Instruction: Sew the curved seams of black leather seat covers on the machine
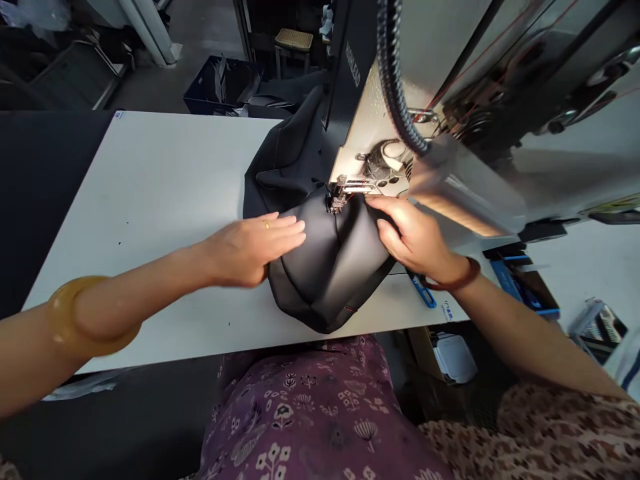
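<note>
A black piece of smooth, leather-like material (305, 267) with stitched seams lies bunched under the presser foot (337, 200) of a sewing machine (360, 120). My left hand (255, 247), with a ring on one finger, rests flat on its left side, fingers stretched out. On the right, my right hand (413, 237) grips the material's edge between thumb and fingers, close beside the presser foot. The needle area is lit by a lamp. Part of the material runs back behind the machine head and is hidden there.
The white tabletop (165, 180) spreads to the left. A blue cutter (424, 291) lies right of the material, near a blue-edged box (530, 283). Behind the table stand a dark blue bin (200, 90) and a stool (294, 40). A braided hose (393, 73) hangs along the machine.
</note>
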Available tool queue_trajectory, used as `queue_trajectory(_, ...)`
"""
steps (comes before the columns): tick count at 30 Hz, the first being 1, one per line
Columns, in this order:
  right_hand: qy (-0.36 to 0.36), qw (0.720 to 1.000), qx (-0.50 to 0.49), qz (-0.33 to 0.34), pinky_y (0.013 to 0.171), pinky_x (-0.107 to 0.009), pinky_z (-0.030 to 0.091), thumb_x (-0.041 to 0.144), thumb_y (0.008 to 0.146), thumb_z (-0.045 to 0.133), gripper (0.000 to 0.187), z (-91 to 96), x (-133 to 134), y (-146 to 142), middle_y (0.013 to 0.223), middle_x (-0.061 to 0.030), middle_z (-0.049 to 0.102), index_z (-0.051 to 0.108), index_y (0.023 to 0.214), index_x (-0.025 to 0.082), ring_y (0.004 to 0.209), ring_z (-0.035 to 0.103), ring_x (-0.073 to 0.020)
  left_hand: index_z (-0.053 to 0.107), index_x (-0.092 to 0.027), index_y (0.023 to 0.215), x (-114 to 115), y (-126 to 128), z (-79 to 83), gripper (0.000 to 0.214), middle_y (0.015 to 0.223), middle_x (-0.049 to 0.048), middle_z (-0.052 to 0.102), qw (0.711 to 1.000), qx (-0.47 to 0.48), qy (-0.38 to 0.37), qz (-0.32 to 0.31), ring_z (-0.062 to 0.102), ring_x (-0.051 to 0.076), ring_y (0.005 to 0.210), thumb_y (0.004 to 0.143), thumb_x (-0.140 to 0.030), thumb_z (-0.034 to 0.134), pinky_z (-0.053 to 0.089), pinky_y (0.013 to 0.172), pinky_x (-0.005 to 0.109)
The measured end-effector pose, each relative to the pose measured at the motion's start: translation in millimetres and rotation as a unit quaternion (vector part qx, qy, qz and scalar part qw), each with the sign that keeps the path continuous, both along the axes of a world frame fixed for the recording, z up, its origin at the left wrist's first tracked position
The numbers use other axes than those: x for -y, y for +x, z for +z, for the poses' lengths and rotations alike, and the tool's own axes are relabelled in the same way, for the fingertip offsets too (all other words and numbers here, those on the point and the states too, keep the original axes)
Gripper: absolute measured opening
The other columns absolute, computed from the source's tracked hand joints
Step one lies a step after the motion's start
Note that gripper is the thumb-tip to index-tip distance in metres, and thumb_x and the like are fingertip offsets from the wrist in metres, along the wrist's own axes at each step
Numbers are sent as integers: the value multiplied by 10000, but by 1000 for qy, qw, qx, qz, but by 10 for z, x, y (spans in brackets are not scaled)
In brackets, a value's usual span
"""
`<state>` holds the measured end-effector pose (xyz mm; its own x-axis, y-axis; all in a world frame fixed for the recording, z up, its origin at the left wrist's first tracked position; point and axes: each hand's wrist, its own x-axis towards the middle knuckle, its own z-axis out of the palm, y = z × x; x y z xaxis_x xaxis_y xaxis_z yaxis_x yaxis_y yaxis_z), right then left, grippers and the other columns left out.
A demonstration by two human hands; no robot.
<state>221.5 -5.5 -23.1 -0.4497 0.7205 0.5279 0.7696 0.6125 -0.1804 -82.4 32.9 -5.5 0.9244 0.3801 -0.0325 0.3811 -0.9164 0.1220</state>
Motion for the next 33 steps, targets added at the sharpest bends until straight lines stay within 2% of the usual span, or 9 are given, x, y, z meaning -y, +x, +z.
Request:
queue_trajectory(2,69,997,-18,-13,732,-341,503,180,834,503,189,-33,319,19,911,-90,670,572,1009,166,848,624,-207,554,-176,1208,184,-16,85,503,1267,58,588,997,32,-62,-18,505,195,1211,756,-65,363,382,1068,390)
queue_trajectory(4,56,998,10,27,626,-317,480,274,812,573,164,-131,631,-15,797,-67,651,571,935,166,738,599,-189,610,-192,1038,326,45,174,362,1060,37,670,993,42,-103,-27,603,168,993,805,-101,347,482,921,327)
queue_trajectory(8,-13,988,131,81,753,-372,466,388,809,582,289,-507,925,-241,947,-103,657,597,980,156,943,576,-234,539,-159,734,485,361,180,220,743,59,589,998,29,-42,-31,526,167,667,856,-173,357,462,638,290)
queue_trajectory(11,53,988,128,68,672,-344,431,203,816,534,84,-794,814,-413,722,-62,623,600,768,182,776,562,-199,532,-150,766,569,574,-4,220,752,79,563,999,40,11,-35,520,190,677,868,-191,341,450,625,311)
queue_trajectory(13,101,987,86,87,579,-314,391,122,811,471,212,-923,694,-487,580,-28,548,545,627,198,623,504,-166,542,-145,789,614,650,-173,237,758,89,564,998,43,40,-28,536,208,694,876,-225,336,447,599,323)
queue_trajectory(20,118,991,-28,64,546,-311,406,132,771,419,227,-1029,657,-569,553,-40,514,502,572,203,586,483,-176,580,-140,756,637,810,-617,352,675,98,589,987,97,128,-12,569,201,646,897,-264,282,423,543,317)
queue_trajectory(24,87,994,-35,48,531,-306,428,136,763,439,169,-1017,807,-503,592,-44,548,545,646,196,602,504,-180,550,-172,648,637,861,-454,449,584,47,590,979,147,138,-13,547,154,544,944,-261,223,378,495,288)
queue_trajectory(29,34,998,-26,38,624,-280,473,78,796,420,191,-1119,942,-296,761,-50,619,574,782,191,748,555,-164,479,-178,533,641,792,-109,507,479,1,533,968,175,159,-84,483,123,446,958,-385,295,265,418,281)
queue_trajectory(33,53,997,-17,45,663,-288,460,56,795,441,172,-1272,900,-261,774,-62,616,568,814,173,779,542,-170,556,-164,620,488,675,0,482,605,43,606,964,99,178,-173,566,160,577,856,-572,457,386,502,289)
